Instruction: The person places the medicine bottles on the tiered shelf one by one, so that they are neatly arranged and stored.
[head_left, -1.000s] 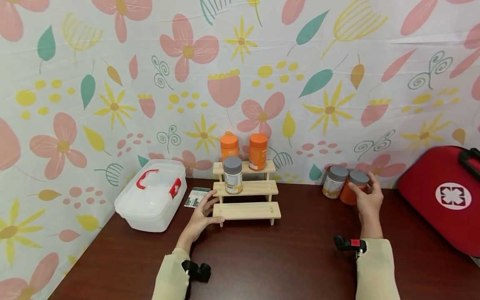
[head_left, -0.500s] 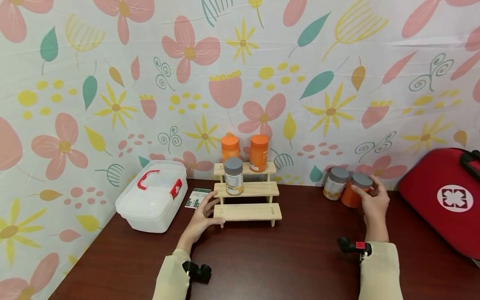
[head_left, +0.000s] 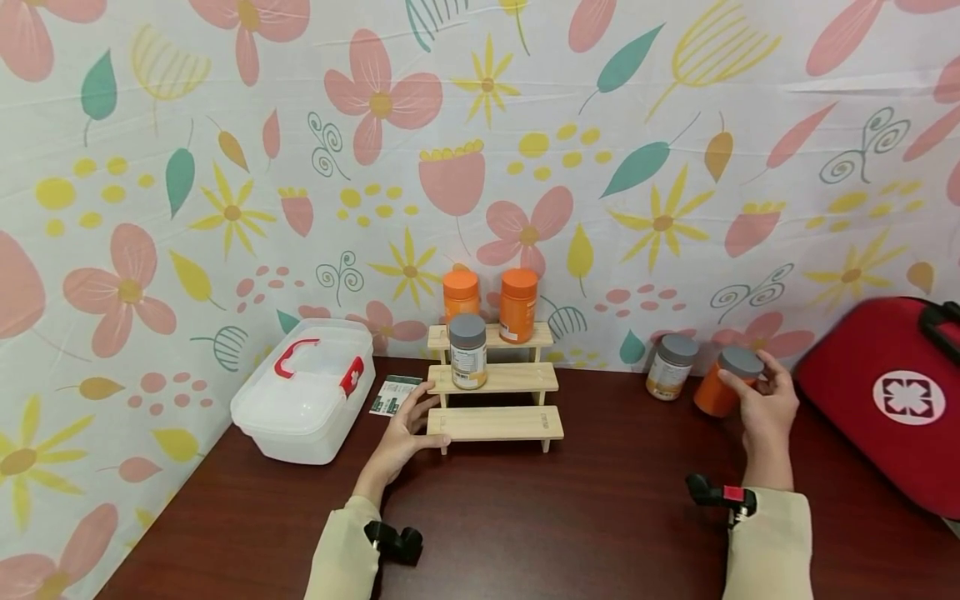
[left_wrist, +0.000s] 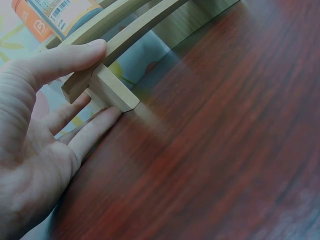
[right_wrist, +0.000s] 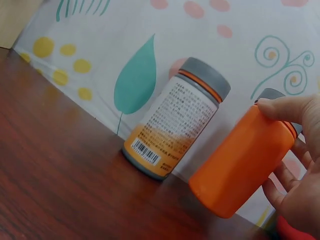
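In the head view my right hand (head_left: 768, 404) grips an orange bottle with a grey lid (head_left: 717, 396) near its top. The right wrist view shows that orange bottle (right_wrist: 242, 162) tilted, thumb on the near side and fingers behind. Just left of it stands a grey-lidded bottle with a white and yellow label (head_left: 670, 368), apart from it. My left hand (head_left: 401, 433) holds the left end of a three-step wooden display rack (head_left: 495, 423). In the left wrist view the thumb lies on the lowest step (left_wrist: 135, 37) and fingers touch its leg (left_wrist: 114, 86).
Two orange bottles (head_left: 517, 307) stand on the top step, and a grey-lidded bottle (head_left: 468, 354) on the middle one. A clear lidded box (head_left: 300, 400) and a printed card (head_left: 393, 396) lie left. A red first-aid bag (head_left: 885, 450) sits at the right.
My right hand has moved right with the orange bottle, widening the gap to the other grey-lidded bottle. The left hand stays on the rack.
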